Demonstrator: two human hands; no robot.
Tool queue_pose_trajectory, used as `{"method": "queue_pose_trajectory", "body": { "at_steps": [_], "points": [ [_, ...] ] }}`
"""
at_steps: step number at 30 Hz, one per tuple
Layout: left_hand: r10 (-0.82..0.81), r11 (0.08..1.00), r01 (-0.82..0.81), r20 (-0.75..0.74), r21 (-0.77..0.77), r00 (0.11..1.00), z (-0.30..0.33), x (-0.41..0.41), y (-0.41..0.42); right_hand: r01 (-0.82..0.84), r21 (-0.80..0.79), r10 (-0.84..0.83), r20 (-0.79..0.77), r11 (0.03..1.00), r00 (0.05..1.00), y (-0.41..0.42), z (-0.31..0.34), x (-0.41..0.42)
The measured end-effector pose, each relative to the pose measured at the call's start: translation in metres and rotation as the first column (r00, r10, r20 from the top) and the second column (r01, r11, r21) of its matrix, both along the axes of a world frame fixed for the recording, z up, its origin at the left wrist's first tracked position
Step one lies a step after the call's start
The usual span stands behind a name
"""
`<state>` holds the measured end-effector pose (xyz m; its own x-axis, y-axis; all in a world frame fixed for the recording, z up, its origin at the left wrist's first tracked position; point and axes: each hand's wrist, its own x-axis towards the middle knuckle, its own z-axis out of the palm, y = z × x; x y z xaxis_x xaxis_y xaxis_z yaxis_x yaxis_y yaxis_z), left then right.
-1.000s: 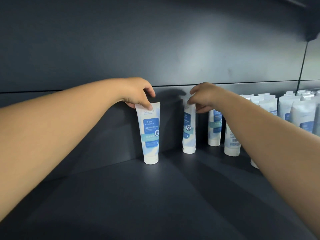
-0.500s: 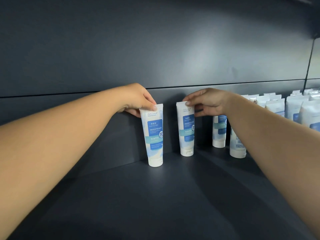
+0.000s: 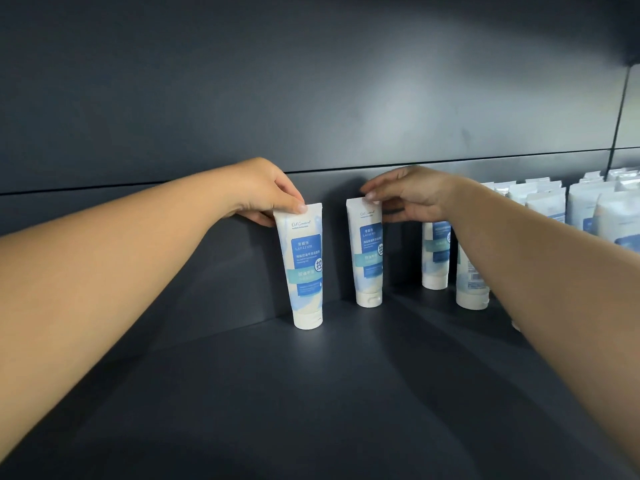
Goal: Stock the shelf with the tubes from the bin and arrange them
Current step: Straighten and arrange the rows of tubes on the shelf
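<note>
Four tubes (image 3: 306, 268) are counted standing singly on one shelf (image 3: 311, 393); the packed group (image 3: 554, 209) at far right perhaps numbers eight or more. Two hands (image 3: 266, 192) are seen.

The shelf (image 3: 311, 393) and its back panel (image 3: 311, 98) are a flat dark slate blue-grey. The tubes are white with pale blue washes: the left tube (image 3: 304, 268) carries a deep blue label block and a teal band, the next tube (image 3: 367, 251) the same. The tubes further right (image 3: 435, 258) repeat that white-and-blue pattern, with white caps.
</note>
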<state>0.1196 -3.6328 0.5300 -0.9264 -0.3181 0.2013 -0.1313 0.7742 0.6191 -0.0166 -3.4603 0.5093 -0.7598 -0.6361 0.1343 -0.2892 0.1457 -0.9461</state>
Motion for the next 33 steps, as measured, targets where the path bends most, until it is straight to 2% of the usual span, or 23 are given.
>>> {"method": "queue_pose_trajectory", "body": {
  "at_steps": [2, 4, 8, 15, 21, 29, 33],
  "points": [
    [0.022, 0.999, -0.024, -0.063, -0.043, 0.998, 0.004, 0.004, 0.005, 0.055, 0.008, -0.055, -0.052, 0.998, 0.997, 0.006, 0.005, 0.006],
    [0.039, 0.987, -0.062, -0.157, -0.148, 0.987, 0.010, 0.008, 0.013, 0.158, 0.016, -0.154, -0.146, 0.987, 0.977, 0.015, 0.011, 0.012],
    [-0.009, 0.948, -0.070, -0.246, -0.311, 0.969, 0.018, 0.021, 0.037, 0.354, -0.005, -0.334, -0.338, 0.935, 0.880, 0.040, 0.027, 0.025],
    [-0.219, 0.881, 0.087, -0.238, -0.465, 0.946, 0.023, 0.037, 0.095, 0.398, 0.065, -0.286, -0.592, 0.915, 0.754, 0.097, 0.050, 0.093],
    [-0.440, 0.855, 0.358, -0.159, -0.374, 0.884, 0.011, 0.033, 0.153, 0.520, 0.076, -0.377, -0.601, 0.851, 0.705, 0.165, 0.047, 0.138],
    [-0.432, 0.894, 0.400, -0.153, -0.201, 0.889, -0.011, 0.015, 0.178, 0.629, 0.111, -0.476, -0.558, 0.769, 0.680, 0.221, 0.034, 0.142],
    [-0.437, 0.899, 0.428, -0.236, -0.090, 0.868, -0.005, 0.004, 0.193, 0.672, 0.062, -0.527, -0.568, 0.738, 0.632, 0.241, 0.032, 0.123]
  ]
}}
